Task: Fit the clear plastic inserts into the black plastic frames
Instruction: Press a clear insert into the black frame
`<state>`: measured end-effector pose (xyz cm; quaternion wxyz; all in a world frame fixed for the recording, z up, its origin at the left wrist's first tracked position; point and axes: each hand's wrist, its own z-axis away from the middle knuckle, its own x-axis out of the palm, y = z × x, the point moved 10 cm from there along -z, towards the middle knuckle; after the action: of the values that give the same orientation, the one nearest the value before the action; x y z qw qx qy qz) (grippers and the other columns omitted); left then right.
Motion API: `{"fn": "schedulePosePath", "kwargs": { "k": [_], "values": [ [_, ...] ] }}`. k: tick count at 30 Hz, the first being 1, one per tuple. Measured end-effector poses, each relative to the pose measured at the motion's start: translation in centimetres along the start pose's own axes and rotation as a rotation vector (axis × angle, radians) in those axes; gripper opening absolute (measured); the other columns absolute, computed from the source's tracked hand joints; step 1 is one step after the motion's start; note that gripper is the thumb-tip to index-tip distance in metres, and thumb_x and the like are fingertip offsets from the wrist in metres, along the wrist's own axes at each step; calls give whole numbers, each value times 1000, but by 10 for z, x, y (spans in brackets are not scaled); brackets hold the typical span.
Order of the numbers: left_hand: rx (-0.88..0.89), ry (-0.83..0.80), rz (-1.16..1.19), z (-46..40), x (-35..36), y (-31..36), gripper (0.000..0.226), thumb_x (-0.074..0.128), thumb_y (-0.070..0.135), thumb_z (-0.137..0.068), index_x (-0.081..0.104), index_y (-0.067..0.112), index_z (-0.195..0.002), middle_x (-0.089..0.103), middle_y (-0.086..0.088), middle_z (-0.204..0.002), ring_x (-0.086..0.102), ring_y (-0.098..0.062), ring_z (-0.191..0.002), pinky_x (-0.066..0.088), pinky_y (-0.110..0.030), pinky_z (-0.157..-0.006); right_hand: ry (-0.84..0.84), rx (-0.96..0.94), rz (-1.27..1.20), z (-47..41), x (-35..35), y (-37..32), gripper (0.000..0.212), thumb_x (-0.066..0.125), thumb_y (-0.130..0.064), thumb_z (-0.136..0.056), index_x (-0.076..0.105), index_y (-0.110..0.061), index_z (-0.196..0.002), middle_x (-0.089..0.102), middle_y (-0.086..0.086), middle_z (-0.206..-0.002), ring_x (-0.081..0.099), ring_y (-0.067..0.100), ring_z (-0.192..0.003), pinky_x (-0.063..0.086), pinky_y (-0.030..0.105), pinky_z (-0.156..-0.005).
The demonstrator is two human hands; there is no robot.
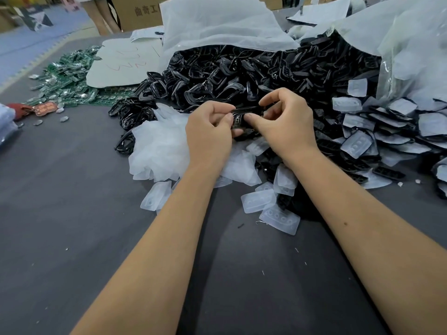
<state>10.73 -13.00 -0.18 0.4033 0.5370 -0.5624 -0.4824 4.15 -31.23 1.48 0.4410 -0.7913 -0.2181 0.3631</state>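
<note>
Both my hands hold one black plastic frame (244, 114) above the table, in front of a big heap of black frames (242, 71). My left hand (209, 131) pinches its left end with curled fingers. My right hand (287, 117) grips its right end, thumb pressing on the frame's face. Whether a clear insert sits inside it I cannot tell. Loose clear inserts (280, 217) lie on the grey table (72, 213) below my hands, and more clear inserts (355, 143) are scattered among frames at the right.
A crumpled clear plastic bag (157, 146) lies left of my hands. White sacks (217, 22) cover the heap's back. Green circuit boards (67, 78) are piled at the far left, beside a white sheet (121, 64). A cardboard box (137, 10) and a person's legs (101, 13) stand beyond.
</note>
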Motion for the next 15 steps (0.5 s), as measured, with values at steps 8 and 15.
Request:
{"fn": "schedulePosePath", "kwargs": {
  "k": [8,15],
  "values": [
    [96,-33,-18,3,1,9,12,76,3,-88,71,14,-89,75,-10,-75,76,-24,-67,64,-37,-69,-209,110,-358,0,14,10,17,89,-9,-80,72,-13,-83,71,-2,-64,62,13,-53,49,25,-46],
    [84,-3,-39,1,-2,6,16,77,0,-85,69,14,-86,76,-5,-80,71,-16,-60,58,-30,-62,-273,98,-427,1,20,7,8,75,4,-89,75,-2,-95,73,5,-71,66,16,-61,54,23,-56]
  ]
}}
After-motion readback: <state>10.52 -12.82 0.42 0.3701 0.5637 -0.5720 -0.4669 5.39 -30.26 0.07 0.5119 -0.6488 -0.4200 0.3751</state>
